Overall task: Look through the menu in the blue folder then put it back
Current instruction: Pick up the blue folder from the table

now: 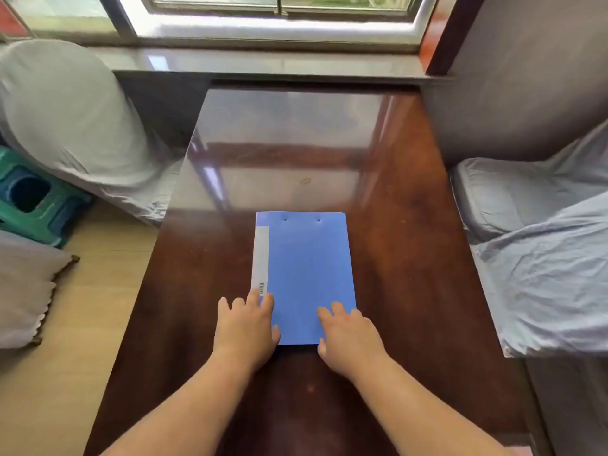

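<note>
Blue folder (309, 274), closed and flat on the dark glossy desk (411, 258), lying lengthwise away from the viewer, near the middle of the near half. White label strip (261, 258) along its left edge, with a small barcode at the strip's near end; two small holes near the far edge of the cover. Left hand (246, 327) palm-down at the folder's near-left corner, fingers spread, two fingertips on the cover beside the barcode, the rest on the desk just left of the folder, thumb against the near edge. Right hand (350, 337) palm-down on the near-right corner, fingers loosely spread and lying flat on the cover, thumb off the near edge on the wood. Neither hand pinching anything. Grey-covered chair (65, 110) to the left of the desk, grey-covered seat (533, 225) to the right, green plastic stool (29, 195) on the floor at far left. Window (279, 14) and sill beyond the far end of the desk, mirrored in the polished top.
</note>
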Demonstrator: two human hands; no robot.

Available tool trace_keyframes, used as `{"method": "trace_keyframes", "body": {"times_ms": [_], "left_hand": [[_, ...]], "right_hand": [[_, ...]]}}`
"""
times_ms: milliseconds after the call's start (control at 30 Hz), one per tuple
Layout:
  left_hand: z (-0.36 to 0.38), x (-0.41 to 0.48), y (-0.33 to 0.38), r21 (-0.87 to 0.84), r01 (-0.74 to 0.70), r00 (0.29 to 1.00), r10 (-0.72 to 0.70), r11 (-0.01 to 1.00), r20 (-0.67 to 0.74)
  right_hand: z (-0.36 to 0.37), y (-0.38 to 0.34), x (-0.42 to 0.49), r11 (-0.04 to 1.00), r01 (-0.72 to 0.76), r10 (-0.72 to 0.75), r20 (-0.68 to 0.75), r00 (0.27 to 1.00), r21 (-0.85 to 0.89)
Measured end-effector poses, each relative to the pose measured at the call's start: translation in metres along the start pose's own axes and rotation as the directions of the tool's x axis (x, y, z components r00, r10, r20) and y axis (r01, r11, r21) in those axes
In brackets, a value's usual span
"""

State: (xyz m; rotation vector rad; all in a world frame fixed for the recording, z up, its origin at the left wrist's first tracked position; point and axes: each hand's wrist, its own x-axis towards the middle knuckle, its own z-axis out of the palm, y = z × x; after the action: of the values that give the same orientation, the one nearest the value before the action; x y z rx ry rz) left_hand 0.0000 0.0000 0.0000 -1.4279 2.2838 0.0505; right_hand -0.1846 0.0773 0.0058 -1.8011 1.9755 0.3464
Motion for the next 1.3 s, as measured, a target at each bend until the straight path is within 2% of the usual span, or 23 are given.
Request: {"method": "trace_keyframes", "body": {"times_ms": [100,200,267,333,367,433,500,567,633,700,767,833,900,933,967,1000,1033,1100,1133,1167,1233,1300], "left_hand": [[0.003,0.002,0.002,-0.047,0.024,1.0,-0.023,0.999,0.017],[0.01,0.002,0.005,-0.283,0.095,0.994,-0.076,0.955,0.078],[0.011,0.003,0.008,-0.53,0.194,0.981,-0.156,0.825,0.116],[0.01,0.005,0.008,-0.73,0.331,0.939,-0.286,0.598,0.192],[0.008,0.007,0.008,-0.782,0.4,0.905,-0.339,0.479,0.256],[0.005,0.012,0.006,-0.826,0.48,0.858,-0.353,0.295,0.373],[0.0,0.013,0.007,-0.859,0.471,0.861,-0.318,0.201,0.397],[-0.008,0.011,0.009,-0.904,0.399,0.887,-0.313,0.152,0.339],[-0.02,0.006,0.011,-0.952,0.295,0.918,-0.302,0.083,0.258],[-0.037,-0.001,0.008,-0.979,0.198,0.941,-0.287,0.043,0.177],[-0.057,-0.009,0.002,-0.99,0.129,0.958,-0.252,-0.053,0.139],[-0.079,-0.018,-0.006,-0.98,0.068,0.972,-0.209,-0.185,0.107],[-0.107,-0.027,-0.015,-0.958,0.012,0.986,-0.158,-0.286,0.06],[-0.122,-0.032,-0.02,-0.951,-0.021,0.99,-0.142,-0.309,0.024],[-0.138,-0.035,-0.025,-0.949,-0.065,0.99,-0.141,-0.308,-0.023],[-0.154,-0.038,-0.03,-0.958,-0.118,0.984,-0.164,-0.263,-0.076],[-0.169,-0.04,-0.036,-0.975,-0.168,0.969,-0.208,-0.148,-0.135],[-0.202,-0.048,-0.045,-0.953,-0.209,0.928,-0.264,0.22,-0.264],[-0.218,-0.054,-0.048,-0.9,-0.21,0.913,-0.252,0.381,-0.319],[-0.231,-0.06,-0.049,-0.843,-0.21,0.911,-0.215,0.494,-0.353],[-0.249,-0.074,-0.051,-0.749,-0.202,0.916,-0.149,0.631,-0.373],[-0.258,-0.086,-0.052,-0.684,-0.201,0.906,-0.133,0.701,-0.402]], "right_hand": [[0.005,0.002,0.002,1.0,-0.009,0.008,0.013,1.0,0.025],[0.009,0.003,0.002,0.999,-0.009,0.007,0.057,0.998,0.042],[0.009,0.006,0.003,0.999,-0.009,0.006,0.06,0.998,0.049],[0.011,0.007,0.004,0.997,-0.017,0.011,0.075,0.997,0.08],[0.012,0.008,0.003,0.995,-0.02,0.012,0.083,0.996,0.094],[0.013,0.01,0.002,0.993,-0.023,0.012,0.09,0.996,0.12],[0.013,0.014,0.0,0.989,-0.022,0.01,0.08,0.997,0.15],[0.011,0.019,-0.004,0.973,-0.037,0.022,0.065,0.998,0.229],[0.006,0.026,-0.009,0.922,-0.079,0.066,0.045,0.997,0.38],[-0.006,0.037,-0.014,0.818,-0.158,0.175,0.021,0.984,0.553],[-0.025,0.053,-0.02,0.653,-0.225,0.309,0.017,0.951,0.723],[-0.05,0.065,-0.025,0.392,-0.224,0.367,0.072,0.927,0.892],[-0.079,0.072,-0.036,0.077,-0.132,0.277,0.106,0.955,0.988],[-0.095,0.074,-0.045,-0.006,-0.059,0.225,0.058,0.973,0.998],[-0.112,0.074,-0.054,-0.039,0.02,0.194,-0.012,0.981,0.999],[-0.13,0.073,-0.064,-0.065,0.088,0.182,-0.075,0.98,0.994],[-0.147,0.072,-0.072,-0.086,0.146,0.179,-0.128,0.975,0.986],[-0.18,0.066,-0.086,-0.13,0.229,0.177,-0.204,0.963,0.965],[-0.195,0.062,-0.092,-0.151,0.262,0.174,-0.235,0.956,0.953],[-0.207,0.058,-0.096,-0.171,0.295,0.173,-0.266,0.948,0.94],[-0.228,0.054,-0.105,-0.201,0.357,0.174,-0.326,0.929,0.912],[-0.244,0.053,-0.114,-0.204,0.396,0.161,-0.369,0.915,0.895]]}}
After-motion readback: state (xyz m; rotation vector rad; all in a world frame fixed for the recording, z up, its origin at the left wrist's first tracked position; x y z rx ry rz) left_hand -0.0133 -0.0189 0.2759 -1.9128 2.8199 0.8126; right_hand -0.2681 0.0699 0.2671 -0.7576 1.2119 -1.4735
